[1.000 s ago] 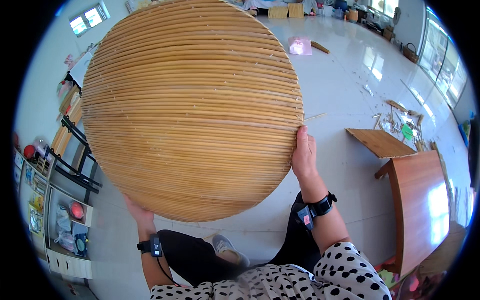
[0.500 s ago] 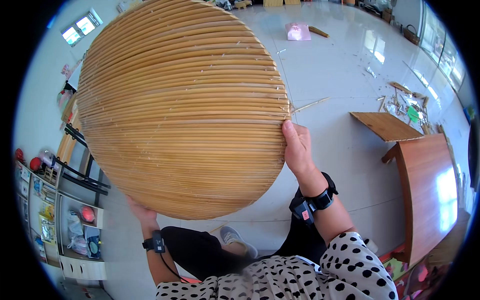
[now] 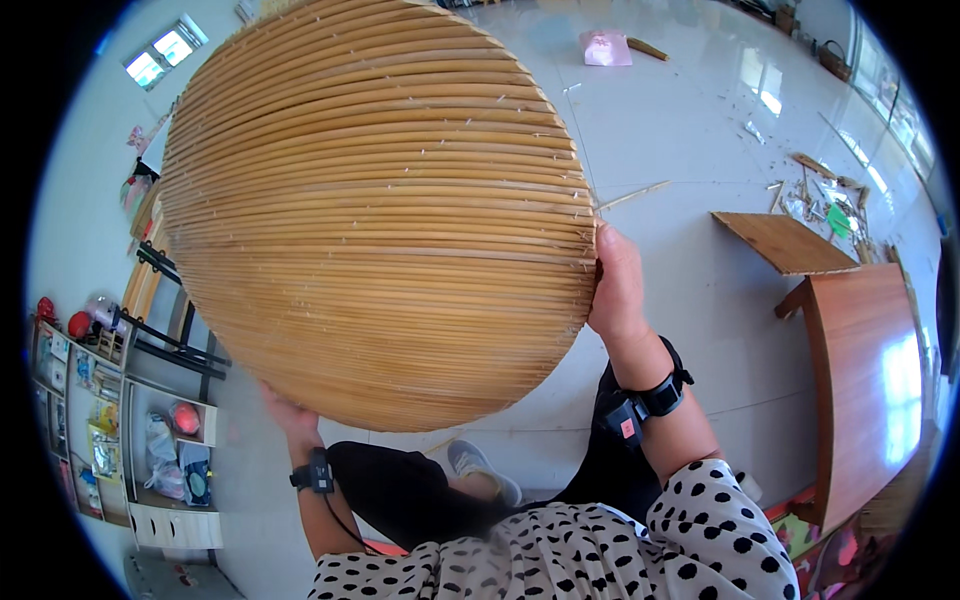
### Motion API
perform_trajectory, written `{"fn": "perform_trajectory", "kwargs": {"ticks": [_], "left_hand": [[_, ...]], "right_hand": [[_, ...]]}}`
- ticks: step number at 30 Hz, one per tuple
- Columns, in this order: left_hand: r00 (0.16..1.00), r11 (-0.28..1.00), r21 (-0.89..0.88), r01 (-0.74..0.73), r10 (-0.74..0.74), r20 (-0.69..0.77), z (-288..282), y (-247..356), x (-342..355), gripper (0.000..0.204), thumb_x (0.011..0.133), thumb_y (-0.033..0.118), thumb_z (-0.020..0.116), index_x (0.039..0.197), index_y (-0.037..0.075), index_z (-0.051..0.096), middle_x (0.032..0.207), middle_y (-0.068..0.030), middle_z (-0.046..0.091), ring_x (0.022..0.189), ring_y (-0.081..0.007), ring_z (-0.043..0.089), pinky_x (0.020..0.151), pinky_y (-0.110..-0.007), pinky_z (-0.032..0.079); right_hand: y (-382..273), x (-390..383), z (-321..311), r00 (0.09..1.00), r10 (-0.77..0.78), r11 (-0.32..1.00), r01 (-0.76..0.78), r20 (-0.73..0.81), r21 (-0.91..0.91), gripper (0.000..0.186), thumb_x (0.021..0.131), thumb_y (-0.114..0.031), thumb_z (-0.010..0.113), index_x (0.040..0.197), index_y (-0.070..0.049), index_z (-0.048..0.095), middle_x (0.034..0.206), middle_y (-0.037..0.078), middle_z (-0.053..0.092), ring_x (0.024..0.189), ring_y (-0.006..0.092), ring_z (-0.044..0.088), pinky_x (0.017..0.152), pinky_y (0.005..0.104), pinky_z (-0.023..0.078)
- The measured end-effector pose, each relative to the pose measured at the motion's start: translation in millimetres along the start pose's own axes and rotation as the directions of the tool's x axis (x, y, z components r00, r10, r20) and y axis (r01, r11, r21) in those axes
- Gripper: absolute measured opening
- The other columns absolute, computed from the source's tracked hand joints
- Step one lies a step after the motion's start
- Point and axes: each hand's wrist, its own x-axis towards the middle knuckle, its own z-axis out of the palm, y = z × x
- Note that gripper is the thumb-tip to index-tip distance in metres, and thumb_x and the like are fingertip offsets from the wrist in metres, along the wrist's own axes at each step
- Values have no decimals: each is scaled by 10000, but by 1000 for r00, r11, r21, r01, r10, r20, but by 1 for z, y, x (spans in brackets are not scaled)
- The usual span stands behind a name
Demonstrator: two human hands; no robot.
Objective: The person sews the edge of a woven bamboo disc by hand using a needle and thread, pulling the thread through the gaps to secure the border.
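Note:
A large round mat of tan stalks point(image 3: 385, 215), laid side by side with small pale stitch ends showing, fills the upper middle of the view. It is held up in front of me, tilted, above my lap. My right hand point(image 3: 618, 285) is closed on its right edge, the thumb on the near face and the other fingers mostly hidden behind. At the lower left edge, my left hand point(image 3: 290, 410) grips the mat too; its fingers are partly covered by the mat.
On the right stands a low brown wooden table point(image 3: 850, 380), with a flat stalk panel point(image 3: 785, 243) beside it. Stalk scraps and a green piece point(image 3: 838, 221) litter the floor beyond. A pink bag point(image 3: 606, 48) lies farther off. White shelves point(image 3: 172, 450) stand at left.
The round mat has shifted slightly to the right, its right edge turning a little with my right hand. Both hands keep hold of it.

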Motion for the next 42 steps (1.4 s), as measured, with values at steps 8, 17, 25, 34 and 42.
{"fn": "perform_trajectory", "kwargs": {"ticks": [8,17,25,34,42], "left_hand": [[996,1000,28,-14,16,-84,-14,1,12,653,962,555,469,1390,62,458,1404,-105,512,1269,-292,484,1052,-436,408],[991,996,41,81,-76,-110,-17,-3,15,656,974,551,431,1391,46,456,1383,-119,536,1255,-281,509,1030,-429,427],[880,823,557,-112,342,-328,-11,-2,17,645,993,490,412,1480,73,338,1516,-165,351,1379,-310,351,1121,-369,280],[710,-1,785,-619,426,560,80,-33,-14,712,811,94,714,1444,57,391,1504,-236,311,1419,-363,265,1155,-432,218],[419,173,396,-902,123,900,255,-45,-97,513,762,21,743,1249,35,580,1403,-178,464,1285,-335,479,1059,-397,394]], "right_hand": [[-5,-1,-3,957,259,884,-290,135,365,627,983,-517,463,1240,43,581,1173,107,640,1059,161,591,927,299,459],[-9,-3,-10,975,179,981,-186,128,49,406,988,-286,571,1238,34,581,1136,90,651,1030,135,588,901,300,472],[-8,-7,9,989,148,980,-148,9,131,389,994,-259,565,1247,36,578,1131,81,654,1023,124,580,897,290,469],[10,-20,36,995,31,998,-35,-92,-49,351,995,-218,569,1213,57,583,1073,66,665,958,97,572,846,258,468],[23,-32,57,994,93,993,-96,-48,-69,323,989,-154,564,1234,58,559,1102,66,654,965,91,568,833,255,473]]}}
